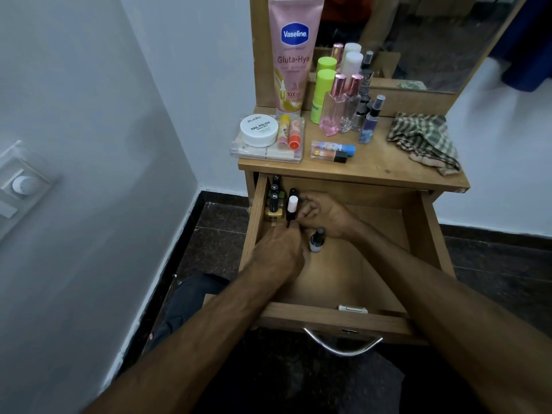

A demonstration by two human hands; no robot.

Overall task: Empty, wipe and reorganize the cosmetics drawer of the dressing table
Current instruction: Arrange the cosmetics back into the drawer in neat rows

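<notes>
Both hands meet in the far left corner of the open drawer [424, 234]. The left hand [277, 252] lies knuckles up, its fingertips pinching the base of a slim black bottle with a white cap [291, 207]. The right hand [322, 212] curls loosely around the same bottle from its own side; whether it truly grips or only steadies is hard to tell, since the fingers overlap. Just left of the hands, a row of nail polishes [273, 201] stands against the drawer wall. Just under the right wrist stands a lone grey bottle [316, 240].

This looks like the reorganizing step (most of the drawer floor is bare, and a checked cloth [424, 141] lies on the tabletop beyond the hands). The next move probably calls for setting the bottle upright beside the row without toppling it.

The row's far end runs under the tabletop, so its count is unclear. Labels there are too small to read.
</notes>
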